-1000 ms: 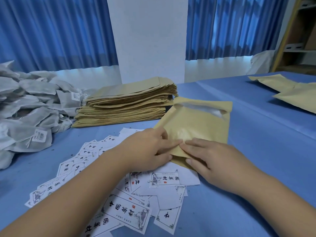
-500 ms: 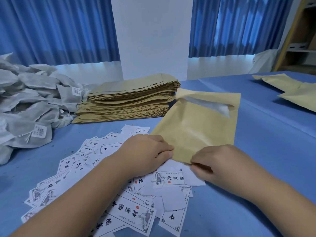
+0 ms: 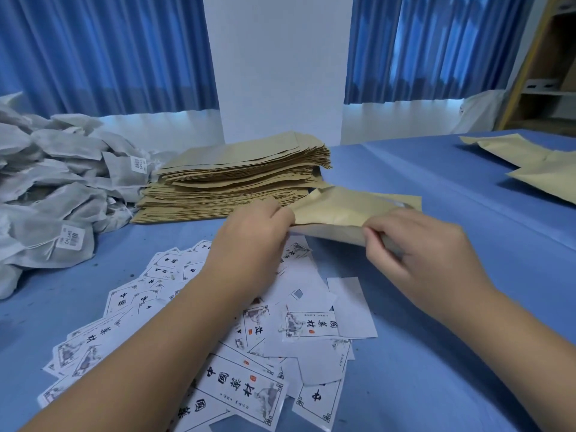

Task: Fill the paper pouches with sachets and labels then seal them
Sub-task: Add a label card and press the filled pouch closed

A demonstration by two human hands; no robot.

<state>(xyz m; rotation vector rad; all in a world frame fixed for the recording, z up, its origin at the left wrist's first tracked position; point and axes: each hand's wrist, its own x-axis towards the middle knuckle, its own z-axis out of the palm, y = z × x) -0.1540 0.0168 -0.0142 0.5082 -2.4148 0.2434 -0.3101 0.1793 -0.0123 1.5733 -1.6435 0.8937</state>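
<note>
Setting: table under a blue cloth (image 3: 436, 307), blue curtains (image 3: 109, 51) and a white wall panel (image 3: 280, 57) behind it. Landmark for all entries: stack of empty pouches (image 3: 237, 182), at the middle back of the cloth.

1. Stack of empty pouches: tall, brown paper, flat, somewhat fanned.
2. Sachets (image 3: 56, 188): large grey heap to the left of the stack and touching it, some with white tags.
3. Labels (image 3: 243, 385): many printed white slips spread loosely in front of the stack, overlapping, a few blank side up.
4. Held pouch (image 3: 339, 210): just right of the stack's front corner, raised off the cloth and tipped nearly edge-on. Something pale shows at its far right end. Whether a sachet or label is inside cannot be told.
5. Left hand (image 3: 252, 241): in front of the stack, fingers curled round the held pouch's left near edge.
6. Right hand (image 3: 414, 254): right of the stack, thumb and curled fingers pinching the pouch's near edge.
7. Set-aside pouches (image 3: 536, 163): a few, well to the right of the stack. Seal not legible.

Progress, as judged: one pouch in work, probably at its closing fold. Only a few are set aside. The high stack, full heap and many labels suggest most of the job lies ahead.
</note>
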